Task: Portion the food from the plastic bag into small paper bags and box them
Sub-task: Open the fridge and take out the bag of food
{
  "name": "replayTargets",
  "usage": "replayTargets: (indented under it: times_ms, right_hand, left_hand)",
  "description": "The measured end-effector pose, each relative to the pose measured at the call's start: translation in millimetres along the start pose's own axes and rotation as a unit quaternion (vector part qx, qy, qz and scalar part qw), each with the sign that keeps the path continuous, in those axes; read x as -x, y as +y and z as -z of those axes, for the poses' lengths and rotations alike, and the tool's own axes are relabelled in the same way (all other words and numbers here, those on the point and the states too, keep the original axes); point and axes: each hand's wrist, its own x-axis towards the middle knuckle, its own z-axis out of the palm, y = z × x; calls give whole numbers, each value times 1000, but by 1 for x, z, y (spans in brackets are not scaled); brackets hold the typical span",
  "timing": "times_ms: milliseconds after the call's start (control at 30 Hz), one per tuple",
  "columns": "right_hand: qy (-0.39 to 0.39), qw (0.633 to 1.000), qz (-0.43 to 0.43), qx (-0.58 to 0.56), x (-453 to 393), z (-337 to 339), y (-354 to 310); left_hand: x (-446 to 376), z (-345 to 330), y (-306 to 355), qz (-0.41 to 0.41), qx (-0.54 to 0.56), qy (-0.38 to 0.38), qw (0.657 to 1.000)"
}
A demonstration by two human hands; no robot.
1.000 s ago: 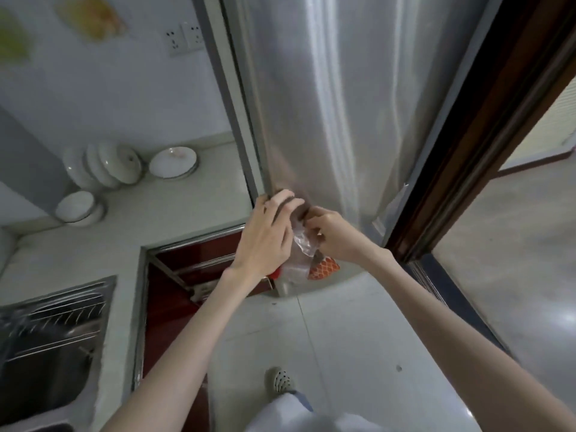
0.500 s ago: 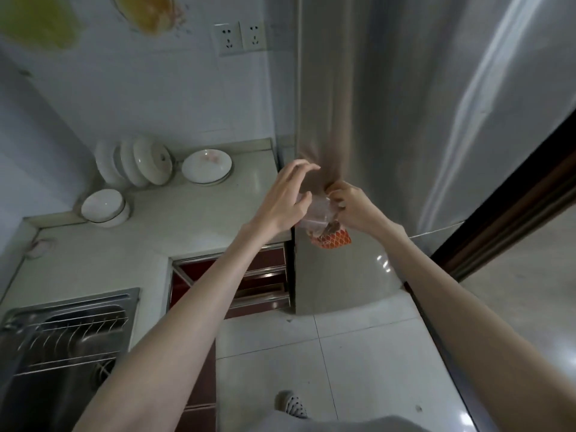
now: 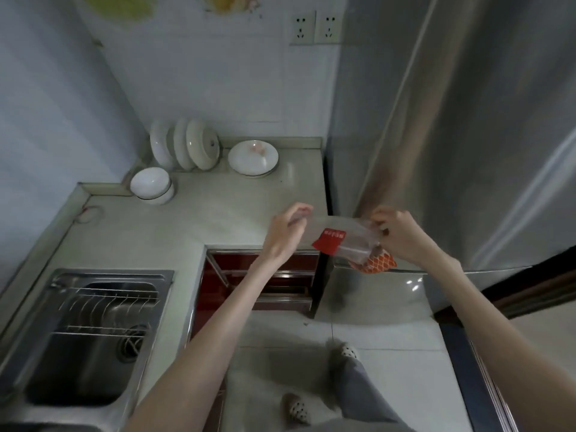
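The left hand [image 3: 285,235] pinched one end of a clear plastic bag [image 3: 349,243] and the right hand [image 3: 397,235] gripped the other end, fingers curled round it, so the bag hung stretched between them in the air. The hands were apart, each holding the bag. The bag was see-through, with a red label [image 3: 328,241] bearing small pale print toward the left hand and an orange patch with a white scale pattern [image 3: 378,263] at its lower right corner; what lay inside could not be made out. It was held over the edge of the pale surface [image 3: 187,226], in front of the steel fridge [image 3: 467,151]. On the surface stood a white bowl [image 3: 151,185], upright plates [image 3: 187,148] and a shallow dish [image 3: 253,157]. A steel sink [image 3: 93,332] with a wire rack lay to the left.
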Motion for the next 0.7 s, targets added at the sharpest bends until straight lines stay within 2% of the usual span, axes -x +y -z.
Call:
replayTargets:
  times_ms: [100,233,333,567,700]
  right_hand:
    - [-10,999,20,-36,-14,-21,-20]
    - [-31,993,17,-111,-36,-68,-42]
    - [-55,984,-20,-166,-51,-102,-49]
    - [-103,981,-28,-165,-90,-148,-51]
    - [-135,981,44,-135,-101,-157,-48]
  left_hand:
    - [9,16,-23,138,107,102,979]
    - [8,36,-38,256,223,193,920]
    - [8,49,-42,261,264,255,893]
    - [-30,62,-45,266,240,282,890]
    - [-64,56,-55,271,157,257,914]
